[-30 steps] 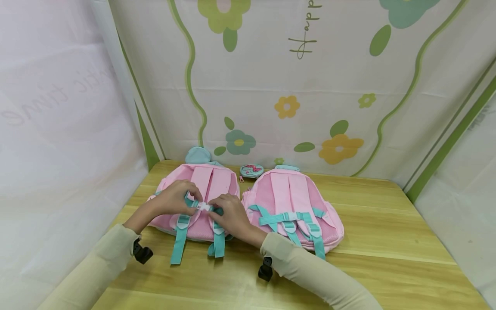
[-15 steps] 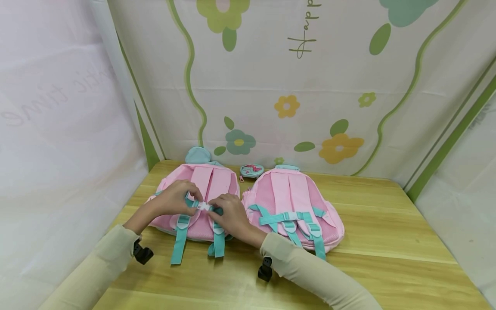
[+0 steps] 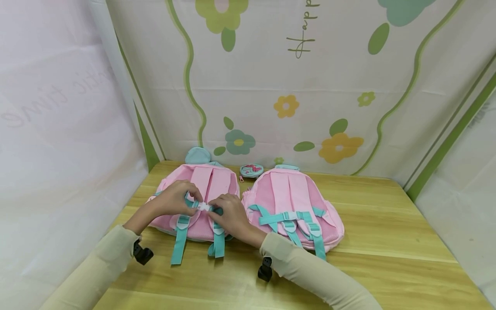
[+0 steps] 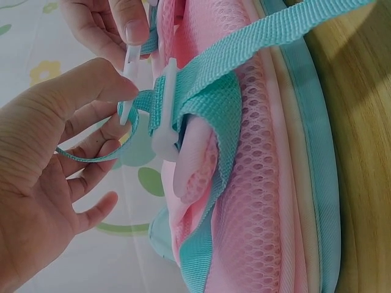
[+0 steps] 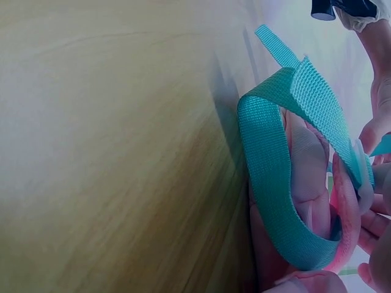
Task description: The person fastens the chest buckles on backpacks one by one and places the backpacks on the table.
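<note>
A white side-release buckle [image 3: 203, 206] on a teal chest strap sits in front of the left pink backpack [image 3: 180, 174], its two parts together between both hands. My left hand [image 3: 176, 198] pinches its left end between thumb and finger; a loop of teal webbing [image 4: 131, 137] hangs by these fingers in the left wrist view. On the buckle's right end, my right hand [image 3: 232, 215] has thumb and fingers pinched. Below, the shoulder straps' teal tails [image 3: 179, 245] trail onto the table. Fingers hide part of the buckle, so whether it is fully clicked cannot be seen.
To the right lies a second pink backpack [image 3: 333, 219], its white chest buckle [image 3: 292, 216] joined. A small round teal pouch [image 3: 252, 171] rests between the bags at the back. The wooden table [image 3: 395, 232] meets flower-printed cloth walls [image 3: 255, 77] behind.
</note>
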`<control>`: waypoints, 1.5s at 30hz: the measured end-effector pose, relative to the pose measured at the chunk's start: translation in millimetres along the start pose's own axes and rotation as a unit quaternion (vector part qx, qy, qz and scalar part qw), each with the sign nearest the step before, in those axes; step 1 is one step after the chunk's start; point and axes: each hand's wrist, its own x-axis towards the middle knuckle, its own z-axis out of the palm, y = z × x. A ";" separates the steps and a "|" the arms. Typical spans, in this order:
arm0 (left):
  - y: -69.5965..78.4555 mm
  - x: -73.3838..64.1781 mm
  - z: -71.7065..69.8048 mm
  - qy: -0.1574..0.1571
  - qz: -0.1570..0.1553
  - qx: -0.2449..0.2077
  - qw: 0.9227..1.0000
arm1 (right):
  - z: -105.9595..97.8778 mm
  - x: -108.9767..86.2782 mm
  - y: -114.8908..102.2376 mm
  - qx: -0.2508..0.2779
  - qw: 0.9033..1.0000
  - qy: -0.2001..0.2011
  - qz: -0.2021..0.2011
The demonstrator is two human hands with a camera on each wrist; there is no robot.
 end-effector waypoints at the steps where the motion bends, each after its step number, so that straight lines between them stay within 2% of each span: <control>1: 0.1 -0.1 -0.2 -0.001 0.000 0.000 1.000 | 0.0 0.1 0.1 0.001 1.000 -0.001 0.001; 12: -0.4 0.6 -1.1 -0.004 0.005 -0.010 1.000 | -0.6 1.1 -0.3 -0.002 1.000 -0.003 0.000; 31: -5.9 -0.2 -0.6 0.007 0.017 -0.032 0.999 | -4.5 3.4 -1.7 0.038 0.999 -0.007 0.000; 45: -5.5 -1.8 -1.5 0.008 0.016 -0.053 0.998 | -5.9 5.3 -3.4 0.052 0.998 -0.024 0.018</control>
